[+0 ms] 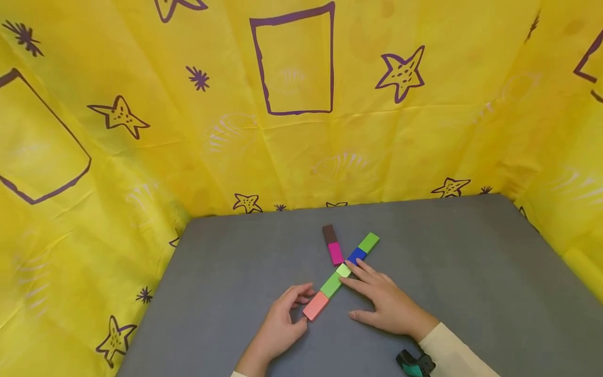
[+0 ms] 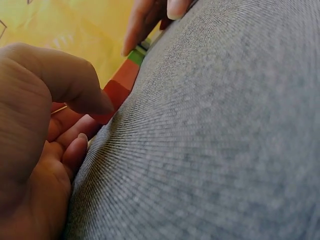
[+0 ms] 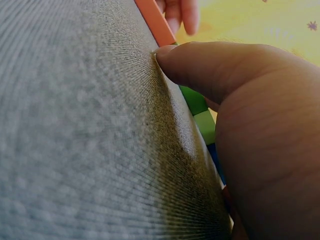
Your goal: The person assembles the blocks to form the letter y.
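Observation:
A slanted row of blocks lies on the grey table: a salmon block (image 1: 316,306), a green block (image 1: 331,285), a small light green block (image 1: 343,270), a blue block (image 1: 356,256) and another green block (image 1: 369,242). My left hand (image 1: 282,322) is at the near end, its thumb against the salmon block's end and curled fingers along the left side. With fingers spread and fairly straight, my right hand (image 1: 388,303) touches the row's right side near the blue and green blocks. A magenta block (image 1: 336,254) and a brown block (image 1: 330,234) form a second arm, leaning left.
Yellow cloth (image 1: 297,157) with purple drawings hangs behind the table and along both sides. The grey table surface (image 1: 235,262) spreads around the blocks. A black and teal device (image 1: 415,364) sits by the right sleeve (image 1: 454,351).

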Action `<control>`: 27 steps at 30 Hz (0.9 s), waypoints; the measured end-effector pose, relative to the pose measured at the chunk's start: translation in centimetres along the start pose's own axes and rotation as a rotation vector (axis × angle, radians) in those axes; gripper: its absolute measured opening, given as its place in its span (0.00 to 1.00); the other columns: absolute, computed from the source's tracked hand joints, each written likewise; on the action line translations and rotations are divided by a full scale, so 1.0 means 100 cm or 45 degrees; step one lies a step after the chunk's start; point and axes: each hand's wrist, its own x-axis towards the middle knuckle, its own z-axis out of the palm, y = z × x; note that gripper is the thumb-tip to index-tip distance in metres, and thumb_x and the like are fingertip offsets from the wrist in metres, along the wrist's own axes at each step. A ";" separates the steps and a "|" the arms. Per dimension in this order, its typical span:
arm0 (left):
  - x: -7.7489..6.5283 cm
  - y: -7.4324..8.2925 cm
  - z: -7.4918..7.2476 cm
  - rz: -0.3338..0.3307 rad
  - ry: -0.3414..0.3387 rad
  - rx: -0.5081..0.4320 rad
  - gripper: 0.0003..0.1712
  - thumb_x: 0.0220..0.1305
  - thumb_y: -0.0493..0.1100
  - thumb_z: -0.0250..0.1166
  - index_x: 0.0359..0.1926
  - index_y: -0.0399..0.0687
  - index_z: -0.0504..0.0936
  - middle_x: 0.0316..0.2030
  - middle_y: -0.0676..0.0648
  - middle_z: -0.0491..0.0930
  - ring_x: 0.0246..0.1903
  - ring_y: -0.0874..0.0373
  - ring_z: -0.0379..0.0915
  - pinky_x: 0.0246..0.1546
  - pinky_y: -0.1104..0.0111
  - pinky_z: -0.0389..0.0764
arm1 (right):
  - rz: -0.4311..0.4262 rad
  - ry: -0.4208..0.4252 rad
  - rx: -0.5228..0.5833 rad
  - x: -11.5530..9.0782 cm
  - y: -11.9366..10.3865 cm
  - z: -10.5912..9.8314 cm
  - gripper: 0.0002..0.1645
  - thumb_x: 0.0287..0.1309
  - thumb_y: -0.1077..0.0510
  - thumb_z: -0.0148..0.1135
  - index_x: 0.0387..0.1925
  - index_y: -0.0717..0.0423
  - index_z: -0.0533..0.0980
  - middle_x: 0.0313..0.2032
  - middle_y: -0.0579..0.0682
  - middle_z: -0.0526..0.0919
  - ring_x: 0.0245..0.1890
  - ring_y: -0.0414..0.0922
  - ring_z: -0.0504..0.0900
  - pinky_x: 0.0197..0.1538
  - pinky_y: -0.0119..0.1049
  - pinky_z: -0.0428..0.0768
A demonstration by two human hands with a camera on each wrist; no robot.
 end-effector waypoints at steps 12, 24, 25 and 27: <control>-0.038 0.009 0.003 0.060 0.028 -0.058 0.49 0.45 0.14 0.64 0.72 0.44 0.78 0.61 0.51 0.82 0.55 0.51 0.81 0.59 0.61 0.81 | -0.085 0.042 0.002 -0.019 -0.018 0.013 0.44 0.67 0.37 0.76 0.80 0.39 0.73 0.84 0.48 0.59 0.84 0.58 0.51 0.68 0.72 0.67; -0.045 0.020 0.009 0.131 0.032 -0.048 0.48 0.47 0.17 0.67 0.72 0.45 0.78 0.61 0.48 0.82 0.55 0.51 0.82 0.59 0.61 0.80 | -0.127 0.138 -0.008 -0.033 -0.024 0.010 0.45 0.64 0.40 0.79 0.79 0.39 0.74 0.84 0.49 0.60 0.83 0.58 0.53 0.65 0.71 0.70; -0.045 0.021 0.008 0.111 0.034 -0.060 0.47 0.49 0.18 0.67 0.72 0.46 0.78 0.62 0.48 0.82 0.55 0.50 0.81 0.58 0.61 0.80 | -0.127 0.149 0.003 -0.033 -0.023 0.010 0.45 0.64 0.41 0.80 0.79 0.39 0.74 0.84 0.49 0.60 0.83 0.59 0.53 0.65 0.72 0.70; -0.043 0.024 0.005 0.062 0.044 -0.088 0.44 0.52 0.21 0.68 0.72 0.46 0.79 0.62 0.49 0.82 0.56 0.50 0.81 0.57 0.60 0.79 | -0.116 0.174 0.028 -0.032 -0.022 0.010 0.45 0.64 0.43 0.80 0.79 0.40 0.74 0.84 0.50 0.60 0.83 0.59 0.52 0.64 0.75 0.69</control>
